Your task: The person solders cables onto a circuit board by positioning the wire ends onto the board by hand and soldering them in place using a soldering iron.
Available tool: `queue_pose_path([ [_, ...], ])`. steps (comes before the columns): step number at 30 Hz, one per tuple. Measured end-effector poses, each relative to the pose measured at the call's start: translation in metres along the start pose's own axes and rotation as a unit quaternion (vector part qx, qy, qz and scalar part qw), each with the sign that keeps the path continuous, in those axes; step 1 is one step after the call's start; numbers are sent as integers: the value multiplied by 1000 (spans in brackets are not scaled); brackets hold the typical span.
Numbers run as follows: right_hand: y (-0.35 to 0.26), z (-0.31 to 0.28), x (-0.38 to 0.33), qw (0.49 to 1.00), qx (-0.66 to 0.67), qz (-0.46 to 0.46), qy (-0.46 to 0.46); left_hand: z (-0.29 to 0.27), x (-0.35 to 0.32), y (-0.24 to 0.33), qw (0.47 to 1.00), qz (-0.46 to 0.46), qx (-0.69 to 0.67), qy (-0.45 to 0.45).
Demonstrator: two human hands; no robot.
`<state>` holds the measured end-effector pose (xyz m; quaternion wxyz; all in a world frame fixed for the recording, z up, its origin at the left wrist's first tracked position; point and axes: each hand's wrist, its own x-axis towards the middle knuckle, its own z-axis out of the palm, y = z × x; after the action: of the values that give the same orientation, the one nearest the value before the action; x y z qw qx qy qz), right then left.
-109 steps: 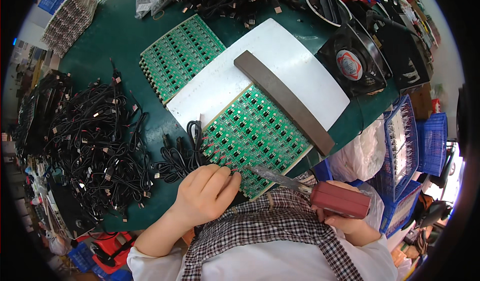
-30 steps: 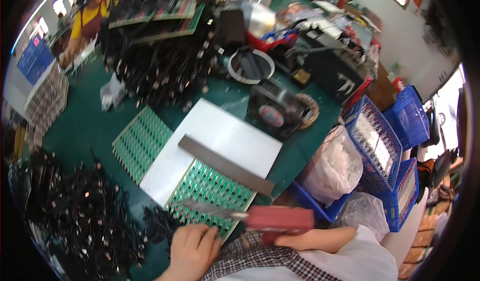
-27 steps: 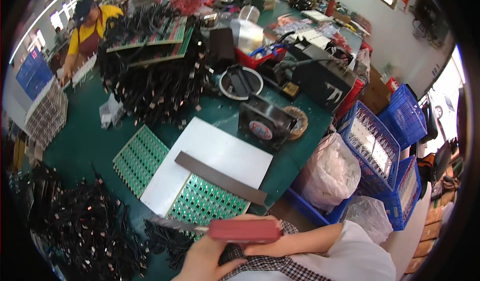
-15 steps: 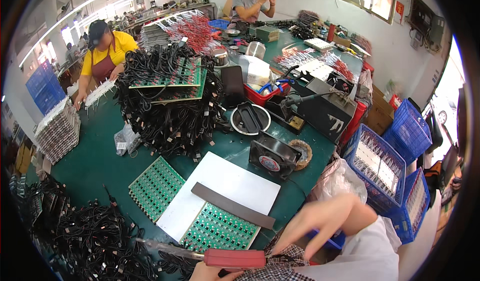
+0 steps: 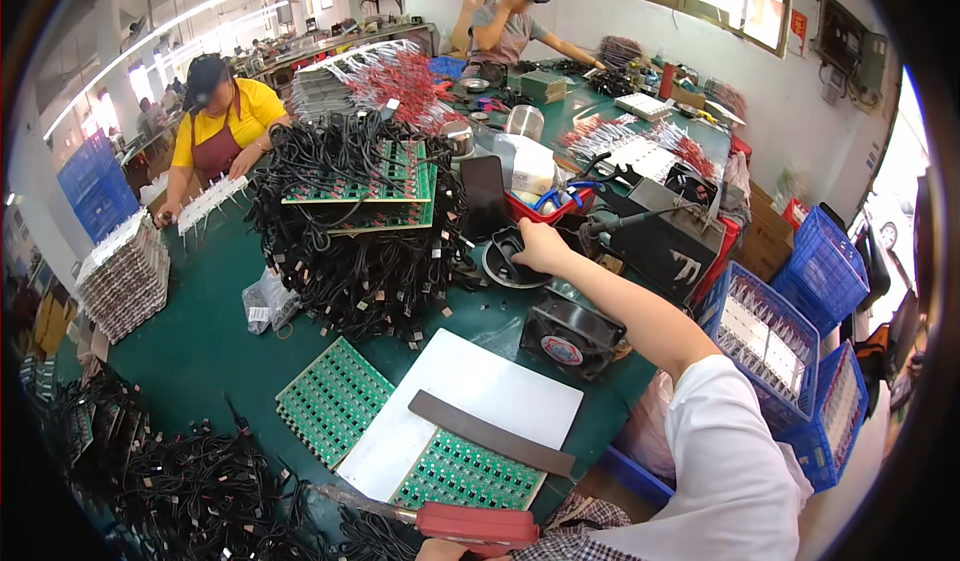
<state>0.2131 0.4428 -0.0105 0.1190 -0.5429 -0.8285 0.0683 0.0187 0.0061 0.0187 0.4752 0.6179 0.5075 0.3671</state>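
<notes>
My right hand (image 5: 543, 248) reaches out over the table to a round metal bowl (image 5: 487, 265). Its fingers close round a long black object (image 5: 507, 244) lying in the bowl; the fingertips are partly hidden. At the lower edge my left hand (image 5: 443, 550), mostly cut off, grips a tool with a red block-shaped handle (image 5: 478, 524) and a long, thin greyish end pointing left. Just beyond it, a green circuit board panel (image 5: 468, 473) lies on a white sheet (image 5: 500, 378), with a dark grey strip (image 5: 490, 433) along its far edge. Another green panel (image 5: 335, 401) sits to the left.
A small black fan (image 5: 572, 336) stands under my right forearm. Black cables with boards on top form a tall heap (image 5: 350, 251); more cables (image 5: 200, 491) cover the near left. Blue crates (image 5: 765, 341) stand at right. Two co-workers, one in yellow (image 5: 225, 126), are across the table.
My right hand has gone from near my lap forward to the metal bowl and the black object in it. The left hand keeps the red-handled tool. The far co-worker has lowered one arm to the table.
</notes>
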Motion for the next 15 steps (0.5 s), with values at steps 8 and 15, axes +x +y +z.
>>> queue_pose_path([
  [8, 13, -2, 2, 999, 39, 21, -1, -4, 2, 7, 999, -22, -19, -23],
  [15, 15, -1, 1, 998, 64, 27, -4, -4, 4, 5, 999, -35, 20, -27],
])
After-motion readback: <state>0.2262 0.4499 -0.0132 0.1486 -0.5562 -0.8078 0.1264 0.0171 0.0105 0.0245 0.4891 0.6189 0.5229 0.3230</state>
